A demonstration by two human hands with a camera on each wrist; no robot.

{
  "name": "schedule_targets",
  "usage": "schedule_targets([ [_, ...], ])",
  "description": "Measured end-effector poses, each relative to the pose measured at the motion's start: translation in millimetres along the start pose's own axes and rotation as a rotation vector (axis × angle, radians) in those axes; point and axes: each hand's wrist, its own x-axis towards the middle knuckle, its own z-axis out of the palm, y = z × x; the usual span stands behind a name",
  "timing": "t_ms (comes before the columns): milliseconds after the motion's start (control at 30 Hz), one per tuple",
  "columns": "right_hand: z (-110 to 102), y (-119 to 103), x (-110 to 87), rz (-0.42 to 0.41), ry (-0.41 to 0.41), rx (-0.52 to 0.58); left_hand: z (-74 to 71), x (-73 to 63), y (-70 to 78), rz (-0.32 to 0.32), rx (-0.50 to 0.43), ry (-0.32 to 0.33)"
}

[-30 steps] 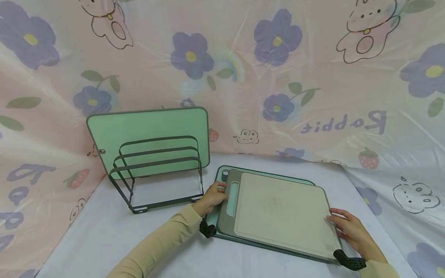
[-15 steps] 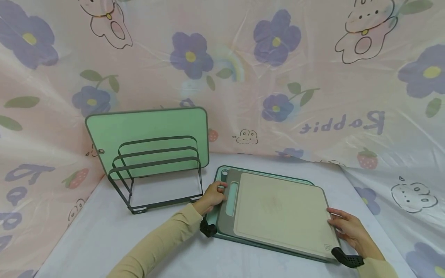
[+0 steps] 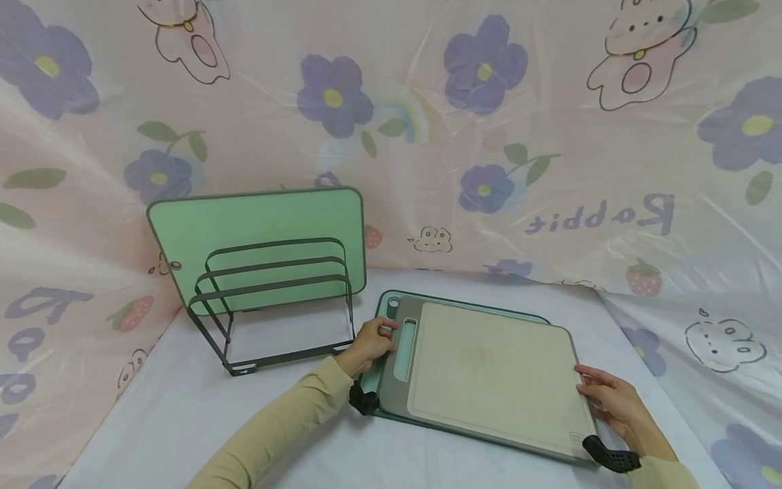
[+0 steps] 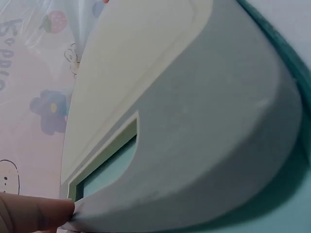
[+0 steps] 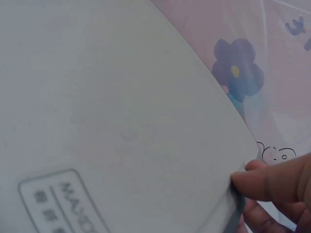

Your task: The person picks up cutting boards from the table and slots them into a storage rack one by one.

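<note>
A beige cutting board (image 3: 495,380) with a grey border and a slot handle lies over a larger teal board (image 3: 370,382). My left hand (image 3: 369,343) holds its left edge beside the slot; one finger (image 4: 39,213) touches the grey border in the left wrist view. There, a shadowed gap shows between the grey end and the teal board (image 4: 272,208). My right hand (image 3: 613,401) grips the opposite edge, its thumb (image 5: 272,182) on top near a printed label (image 5: 60,204) and other fingers below. The left fingers under the board are hidden.
A black wire rack (image 3: 275,356) stands to the left, with an upright green board (image 3: 256,214) at its back. A white cloth (image 3: 183,421) covers the table. A printed curtain (image 3: 391,156) hangs behind and along the sides.
The beige board has shifted slightly toward me and seems a little raised, covering more of the teal board's front edge. Both hands keep their hold. The rack has not moved.
</note>
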Motion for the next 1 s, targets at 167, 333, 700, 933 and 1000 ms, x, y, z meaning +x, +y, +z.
schedule_targets([
  [167, -1.7, -4.7, -2.5, -0.016, 0.009, -0.006, -2.1, 1.4, 4.7, 0.000, -0.016, 0.007],
  [333, -1.8, -6.7, -4.8, -0.023, 0.037, 0.008, -3.2, -0.3, 8.6, 0.015, -0.044, 0.017],
  [700, 3.0, -11.8, -12.5, -0.043, 0.143, 0.002, -2.7, -1.2, 10.9, 0.033, -0.134, 0.034],
  [933, 9.1, -18.1, -19.3, -0.066, 0.226, 0.038, -3.1, -3.7, 15.9, 0.046, -0.161, 0.055],
  [1000, 11.0, -18.9, -20.2, -0.066, 0.256, 0.069, -2.7, -4.2, 17.1, 0.043, -0.172, 0.064],
])
